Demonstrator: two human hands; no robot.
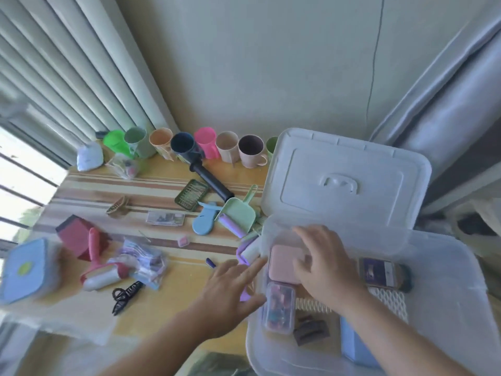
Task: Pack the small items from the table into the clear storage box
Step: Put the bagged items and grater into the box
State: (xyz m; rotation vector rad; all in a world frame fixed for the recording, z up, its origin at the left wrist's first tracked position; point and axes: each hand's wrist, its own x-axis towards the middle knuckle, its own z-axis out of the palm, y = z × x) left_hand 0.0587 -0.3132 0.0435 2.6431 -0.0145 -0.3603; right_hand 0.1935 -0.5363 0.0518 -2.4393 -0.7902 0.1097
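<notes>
The clear storage box stands at the table's right end with its lid propped open behind it. Inside lie a pink case, a small clear case of coloured bits, a dark hair claw, a phone-like item and a blue box. My right hand rests spread over the pink case, fingers on its right part; whether it grips it is unclear. My left hand hovers open at the box's left wall, above a purple item.
On the striped table lie a black hair clip, a pink lint roller, plastic packets, a blue lidded container, a green scoop and a black tube. Several cups line the far edge.
</notes>
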